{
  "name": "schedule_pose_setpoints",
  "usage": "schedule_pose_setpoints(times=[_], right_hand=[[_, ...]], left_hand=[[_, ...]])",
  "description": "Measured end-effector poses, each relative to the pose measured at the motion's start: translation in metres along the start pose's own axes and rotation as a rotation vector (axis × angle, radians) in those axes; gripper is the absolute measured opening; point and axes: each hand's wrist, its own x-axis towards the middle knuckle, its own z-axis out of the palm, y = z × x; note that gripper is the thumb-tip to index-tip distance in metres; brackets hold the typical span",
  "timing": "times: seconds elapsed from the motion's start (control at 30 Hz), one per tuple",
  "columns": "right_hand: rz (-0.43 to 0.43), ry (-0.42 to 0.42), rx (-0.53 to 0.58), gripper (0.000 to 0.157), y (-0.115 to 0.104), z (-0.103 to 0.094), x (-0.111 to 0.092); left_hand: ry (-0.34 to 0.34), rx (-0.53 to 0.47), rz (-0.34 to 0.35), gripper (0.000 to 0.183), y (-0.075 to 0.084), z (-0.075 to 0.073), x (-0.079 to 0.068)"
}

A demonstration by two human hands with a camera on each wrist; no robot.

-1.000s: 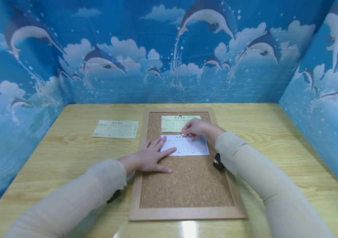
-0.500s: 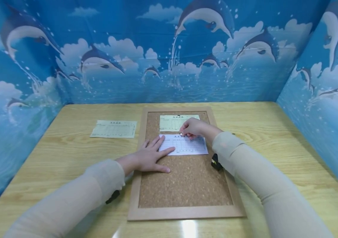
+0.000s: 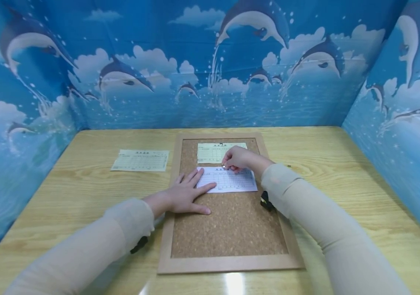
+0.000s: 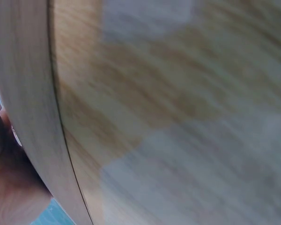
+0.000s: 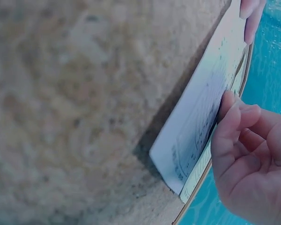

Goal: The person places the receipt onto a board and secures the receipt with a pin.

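A white printed form (image 3: 232,182) lies on the framed corkboard (image 3: 228,229), below a pale green form (image 3: 210,153) that has a small shiny pin (image 3: 221,144) at its top edge. My left hand (image 3: 186,194) rests with spread, straight fingers on the white form's left side and on the cork. At the white form's top edge, my right hand (image 3: 239,158) pinches a small shiny pushpin (image 3: 223,166) between thumb and curled fingers. The right wrist view shows the right hand (image 5: 257,154) at the form's edge; the pin's tip is hidden there.
Another pale green form (image 3: 140,160) lies on the wooden table (image 3: 84,192) left of the board. A tiny dark object (image 3: 289,166) is on the table to the right. Dolphin-printed cloth (image 3: 180,106) walls off the back and sides.
The head view has shifted slightly, moving the scene a little to the left. Both hands stay in place on the white form, the right still pinching the pushpin.
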Motion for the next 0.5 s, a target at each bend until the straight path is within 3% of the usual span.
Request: schedule_pose_setpoints(times=[0.5], right_hand=[[-0.028,0.022,-0.042,0.011,-0.0012,0.0014,-0.0015]], left_hand=[[0.025,0.0,0.013,0.082,-0.0019,0.0032,0.0006]])
